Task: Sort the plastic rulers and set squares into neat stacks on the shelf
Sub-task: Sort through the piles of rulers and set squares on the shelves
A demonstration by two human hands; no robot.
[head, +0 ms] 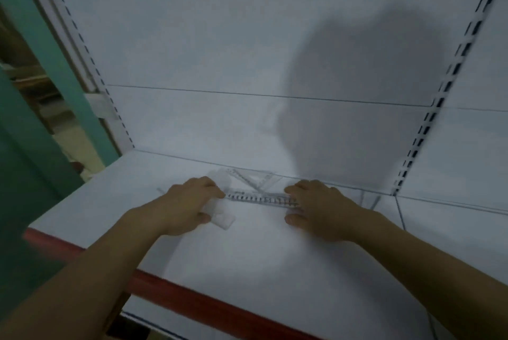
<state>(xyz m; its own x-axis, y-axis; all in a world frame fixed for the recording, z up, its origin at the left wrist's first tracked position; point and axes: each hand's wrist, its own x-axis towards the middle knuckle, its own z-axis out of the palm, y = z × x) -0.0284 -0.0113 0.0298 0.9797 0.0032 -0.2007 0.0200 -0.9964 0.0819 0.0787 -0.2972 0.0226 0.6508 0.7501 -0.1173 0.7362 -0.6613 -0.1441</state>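
Observation:
A clear plastic ruler [261, 199] with dark markings lies across the white shelf [247, 262], its ends held between my two hands. My left hand [189, 205] grips its left end and also covers a clear plastic sleeve [224, 220]. My right hand [316, 206] clasps the right end, thumb on the shelf. Behind the ruler, clear set squares [254, 179] lie flat near the back wall. More clear rulers [369, 199] lie at the right, partly hidden by my right hand.
The shelf has a red front edge [192, 301]. White slotted uprights [439, 92] run up the back panel on both sides. A teal frame [49, 87] stands at the left. My shadow falls on the back wall.

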